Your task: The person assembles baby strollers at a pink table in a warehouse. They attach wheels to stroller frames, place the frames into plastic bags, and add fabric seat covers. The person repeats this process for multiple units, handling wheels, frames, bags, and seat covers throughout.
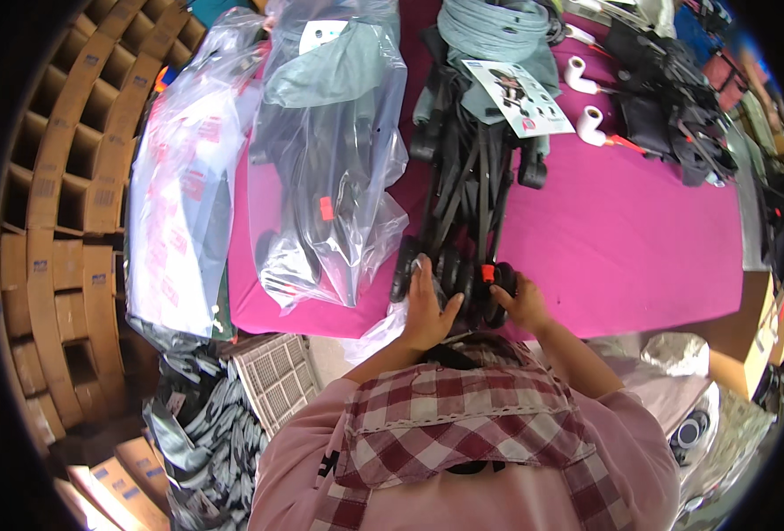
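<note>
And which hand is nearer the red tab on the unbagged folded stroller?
Right. The right hand is close beside the red tab, at its lower right; the left hand is farther off, to the tab's left.

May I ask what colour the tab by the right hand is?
The tab is orange-red, clearest in head view.

Two hands, two folded strollers, two printed cards, one pink-covered table

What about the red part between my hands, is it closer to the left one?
No, the red part sits beside the right hand, with the left hand farther off.
</note>
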### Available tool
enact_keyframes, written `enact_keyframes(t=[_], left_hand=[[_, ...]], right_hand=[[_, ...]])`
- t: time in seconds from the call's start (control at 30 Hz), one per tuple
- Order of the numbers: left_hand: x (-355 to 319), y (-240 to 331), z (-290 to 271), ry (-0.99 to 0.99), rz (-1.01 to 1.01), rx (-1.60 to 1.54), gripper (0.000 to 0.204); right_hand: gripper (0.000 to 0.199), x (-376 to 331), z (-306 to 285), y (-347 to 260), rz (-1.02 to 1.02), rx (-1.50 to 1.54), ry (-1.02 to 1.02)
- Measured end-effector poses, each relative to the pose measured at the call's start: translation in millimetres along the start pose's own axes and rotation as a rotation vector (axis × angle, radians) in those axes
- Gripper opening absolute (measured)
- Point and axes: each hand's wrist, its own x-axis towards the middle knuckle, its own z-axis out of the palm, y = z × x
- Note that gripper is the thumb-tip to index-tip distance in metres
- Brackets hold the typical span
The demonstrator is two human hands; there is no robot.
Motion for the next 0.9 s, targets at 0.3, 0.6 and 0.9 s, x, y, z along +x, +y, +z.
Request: enact_keyframes(t=[0.3,0.6,0.9], left_hand=[[7.7,22.4,17.7,0.278,-0.178,-0.115,0.061],[-150.1,30.3,-117.1,0.986,-0.279,-0.276,0.034],[-404.7,117.7,-132.4,1.04,-0.399,-0.069,0.046]], right_hand=[[0.062,34.3,-26.9,38.4,-0.417,0.033,0.236],[0.012,-7.8,-63.8,-140.4,-1.153,0.281,0.138],[0.034,-197.5,215.9,-223.5,-1.544,-0.715,-0.414]])
